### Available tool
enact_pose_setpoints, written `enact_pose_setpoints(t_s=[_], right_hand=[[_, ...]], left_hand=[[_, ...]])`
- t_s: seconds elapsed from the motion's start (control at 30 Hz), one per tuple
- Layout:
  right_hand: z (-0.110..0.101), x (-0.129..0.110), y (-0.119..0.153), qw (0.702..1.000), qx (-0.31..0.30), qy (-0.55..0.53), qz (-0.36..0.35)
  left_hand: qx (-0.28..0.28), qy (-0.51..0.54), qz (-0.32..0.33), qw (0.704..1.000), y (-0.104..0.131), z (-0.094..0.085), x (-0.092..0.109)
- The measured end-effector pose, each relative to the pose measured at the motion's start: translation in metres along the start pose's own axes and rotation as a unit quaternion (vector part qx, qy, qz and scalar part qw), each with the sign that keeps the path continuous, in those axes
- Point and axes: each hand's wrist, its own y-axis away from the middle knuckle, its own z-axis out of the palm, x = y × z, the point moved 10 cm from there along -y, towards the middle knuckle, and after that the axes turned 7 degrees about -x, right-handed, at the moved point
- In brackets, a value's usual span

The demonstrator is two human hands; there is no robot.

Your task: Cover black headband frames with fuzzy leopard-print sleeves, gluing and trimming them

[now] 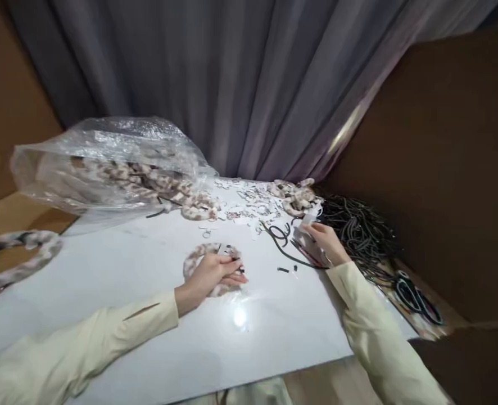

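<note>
Our left hand (216, 272): clamped on plush ring (190, 264) | our right hand (325, 242): at white piece (309, 218); grip, we cannot tell

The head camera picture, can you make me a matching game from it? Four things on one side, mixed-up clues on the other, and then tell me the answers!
Things:
1. Curtain
2. Middle ring
3. Cord pile
4. Bag

Clues:
A. Black, heaped on the right
B. See-through and shiny
C. Grey, hanging at the back
D. Furry, at the left grip

Right pairs: 1-C, 2-D, 3-A, 4-B
</note>
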Motion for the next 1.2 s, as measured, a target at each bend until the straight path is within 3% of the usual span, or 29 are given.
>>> enact_pose_setpoints(t_s=[0.13, 0.3, 0.43, 0.57, 0.67, 0.87, 1.2], right_hand=[[-0.009, -0.015, 0.032, 0.999, -0.026, -0.024, -0.024], [-0.011, -0.033, 0.110, 0.992, -0.006, -0.120, -0.046], [0.013, -0.030, 0.150, 0.976, 0.009, -0.215, -0.023], [0.054, -0.022, 0.153, 0.972, -0.030, -0.233, 0.007], [0.072, -0.015, 0.150, 0.981, -0.048, -0.184, 0.033], [0.072, -0.020, 0.150, 0.998, -0.030, -0.044, 0.023], [0.077, -0.025, 0.154, 0.999, -0.037, 0.016, -0.004]], left_hand=[[0.002, 0.003, -0.011, 1.000, 0.001, 0.000, -0.003], [-0.002, -0.010, 0.012, 1.000, 0.001, 0.000, -0.001], [-0.003, -0.012, 0.019, 1.000, 0.001, 0.000, -0.001], [0.005, -0.023, 0.009, 1.000, 0.001, -0.001, -0.001], [-0.001, -0.033, 0.009, 0.999, 0.000, 0.000, -0.002], [-0.011, -0.063, 0.011, 0.998, -0.002, 0.000, -0.005], [0.012, -0.070, 0.015, 0.997, 0.003, -0.002, 0.001]])
